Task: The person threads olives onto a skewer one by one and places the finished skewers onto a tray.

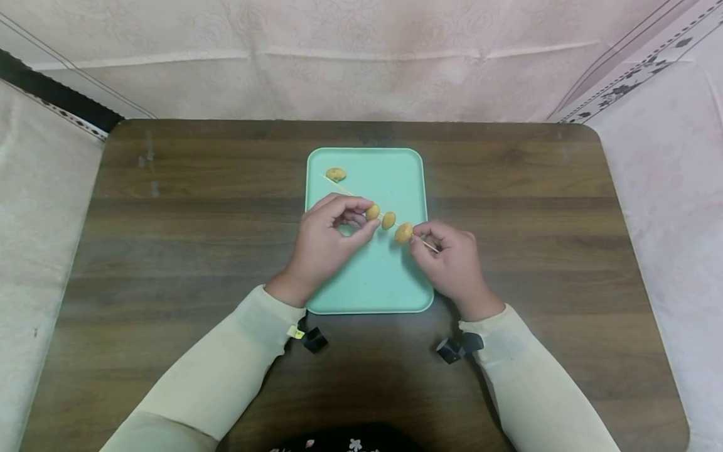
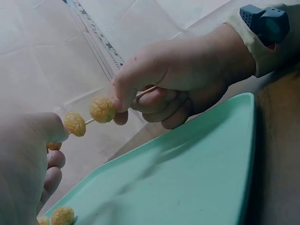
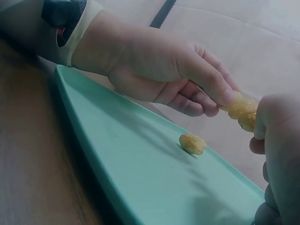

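A thin wooden skewer slants above the tray, running through three yellow-brown, wrinkled food balls. My left hand pinches the far ball between thumb and fingers. The middle ball sits in the gap between the two hands. At the near ball, the thumb and forefinger of my right hand grip the skewer, with fingertips against the ball. The skewer's other end sticks out beyond my left hand. Another such piece lies loose on the tray.
The mint-green tray lies on a dark wooden table. Pale patterned cloth hangs behind and at both sides. Each wrist carries a small black camera, such as the left one.
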Demonstrator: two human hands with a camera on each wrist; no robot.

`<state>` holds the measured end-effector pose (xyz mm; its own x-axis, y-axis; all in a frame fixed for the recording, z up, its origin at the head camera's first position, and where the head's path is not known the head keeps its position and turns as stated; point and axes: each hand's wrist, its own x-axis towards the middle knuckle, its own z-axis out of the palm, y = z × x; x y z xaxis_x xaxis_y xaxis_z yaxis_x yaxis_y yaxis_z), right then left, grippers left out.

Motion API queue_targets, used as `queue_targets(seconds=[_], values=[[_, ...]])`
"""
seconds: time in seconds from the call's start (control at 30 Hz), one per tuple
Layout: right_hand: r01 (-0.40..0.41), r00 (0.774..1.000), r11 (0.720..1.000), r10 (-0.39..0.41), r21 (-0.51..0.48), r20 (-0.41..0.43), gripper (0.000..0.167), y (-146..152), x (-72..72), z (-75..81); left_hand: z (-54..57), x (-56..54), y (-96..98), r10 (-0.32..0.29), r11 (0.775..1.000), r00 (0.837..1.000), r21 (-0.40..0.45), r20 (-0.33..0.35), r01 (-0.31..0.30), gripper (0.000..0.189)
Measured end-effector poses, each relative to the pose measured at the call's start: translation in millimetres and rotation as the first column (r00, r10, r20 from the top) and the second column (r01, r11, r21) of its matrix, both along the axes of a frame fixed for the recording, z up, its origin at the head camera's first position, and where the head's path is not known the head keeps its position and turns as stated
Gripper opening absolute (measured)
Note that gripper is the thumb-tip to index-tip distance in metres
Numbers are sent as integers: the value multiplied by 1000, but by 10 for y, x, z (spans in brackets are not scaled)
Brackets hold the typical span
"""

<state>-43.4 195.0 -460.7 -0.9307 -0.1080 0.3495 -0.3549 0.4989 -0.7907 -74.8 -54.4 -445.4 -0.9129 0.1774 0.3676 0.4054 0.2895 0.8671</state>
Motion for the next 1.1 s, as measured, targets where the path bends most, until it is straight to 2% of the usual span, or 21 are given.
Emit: queue_targets(seconds=[0.13, 0.2, 0.27, 0.37, 0.43, 0.53, 0.7, 0.8, 0.87, 0.9, 1.0, 1.1], values=[[11, 1000, 1000, -11, -2, -12, 7, 15, -14, -22, 26, -47, -40, 20, 996, 999, -82, -32, -22, 26], [22, 1000, 1000, -22, -5, -12, 7, 23, -23, -35, 28, -78, -67, 48, 981, 998, -188, -30, -53, 27], [33, 999, 999, -33, -4, -9, 7, 31, -31, -48, 15, -107, -96, 79, 942, 997, -326, -17, -80, 30], [40, 999, 999, -40, -5, 3, 6, 34, -37, -56, -32, -141, -132, 108, 848, 994, -522, 6, -89, 39], [41, 999, 999, -41, -9, 13, 5, 32, -37, -53, -68, -155, -146, 108, 797, 994, -599, 14, -79, 46], [46, 998, 999, -45, -19, 33, 5, 24, -36, -38, -119, -171, -153, 93, 757, 996, -649, 1, -71, 51], [48, 997, 998, -46, -31, 60, 5, 14, -35, -15, -165, -178, -144, 79, 728, 996, -679, -51, -93, 47], [45, 997, 999, -43, -30, 66, 5, 12, -35, -18, -173, -173, -134, 82, 727, 994, -679, -69, -107, 39], [44, 997, 999, -42, -32, 70, 5, 13, -36, -28, -171, -172, -129, 83, 740, 994, -664, -69, -107, 34], [44, 997, 998, -42, -33, 72, 5, 13, -36, -34, -169, -173, -127, 85, 754, 995, -649, -61, -104, 32], [47, 997, 998, -44, -39, 71, 5, 16, -36, -52, -127, -172, -130, 99, 824, 995, -561, -5, -85, 30], [47, 997, 997, -43, -54, 63, 6, 14, -36, -62, -67, -185, -144, 120, 919, 988, -386, 94, -75, 31]])
